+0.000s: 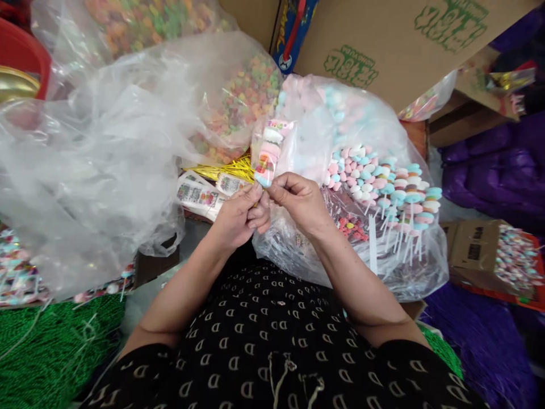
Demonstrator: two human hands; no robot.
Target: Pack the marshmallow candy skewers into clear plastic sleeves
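Between my hands stands a marshmallow stick [270,149] in a clear printed wrapper, pink, white and blue, with its lower end toward me. My left hand [243,215] is closed around that lower end, thumb and fingers pressed together. Against the wrapper's gathered neck, my right hand [298,200] pinches with thumb and forefinger; what is between those fingertips is too small to make out. Just beyond my left hand lie gold twist ties [230,168] and a stack of flat printed wrappers [198,196].
Unwrapped marshmallow sticks [411,199] lie on a plastic bag at the right. Large clear bags of gummy candy [251,85] and marshmallows [353,108] stand behind. A cardboard box [383,34] rises at the back. Green strands [55,346] lie at lower left.
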